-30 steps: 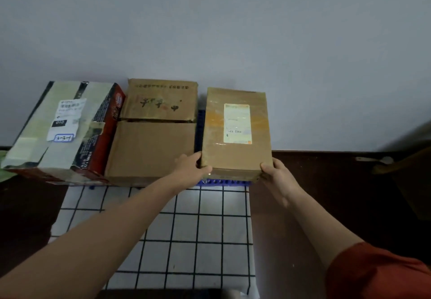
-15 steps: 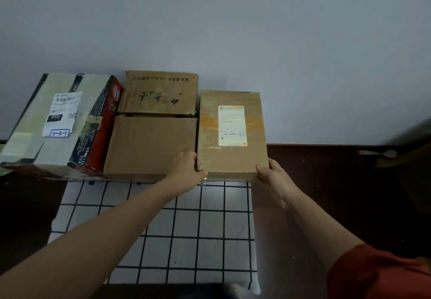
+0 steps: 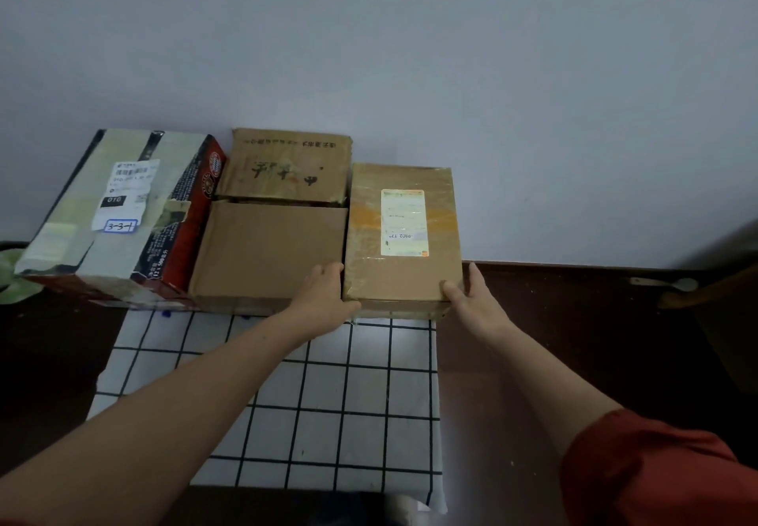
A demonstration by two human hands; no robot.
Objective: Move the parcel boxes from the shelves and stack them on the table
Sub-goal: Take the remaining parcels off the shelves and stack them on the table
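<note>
Far left, at 9 o'clock, a green item point(image 3: 10, 275) pokes in at the edge, too cut off to identify. At 10 o'clock sits a taped carton point(image 3: 119, 213) with red printed sides, a shipping label and a handwritten "3-3-1" tag; it is angled and overhangs the left edge of the counter point(image 3: 328, 394), which wears a white cloth with a black grid. At 12 o'clock there's a plain brown box point(image 3: 270, 254) touching the carton, with a printed brown box point(image 3: 287, 164) behind it against the wall point(image 3: 410, 53).

Left hand point(image 3: 324, 295): fingers run up the narrow gap between the plain box and the labelled parcel box point(image 3: 404, 234), thumb on the parcel's near face, gripping its near left corner.

The labelled parcel box is at 1 o'clock on the counter's far right corner, flush beside the plain box, its bottom edge meeting the cloth and its white label facing up.

Right hand point(image 3: 471, 295): thumb over the top near right corner, fingers stretched along the right side, gripping the parcel. A red sleeve point(image 3: 656, 472) shows at 4 o'clock.

At 3 o'clock are the dark floor point(image 3: 574, 320) and a brown wooden piece point(image 3: 705, 291), partly out of view, with a pale object point(image 3: 660, 282) just beside it, too blurred to name.
</note>
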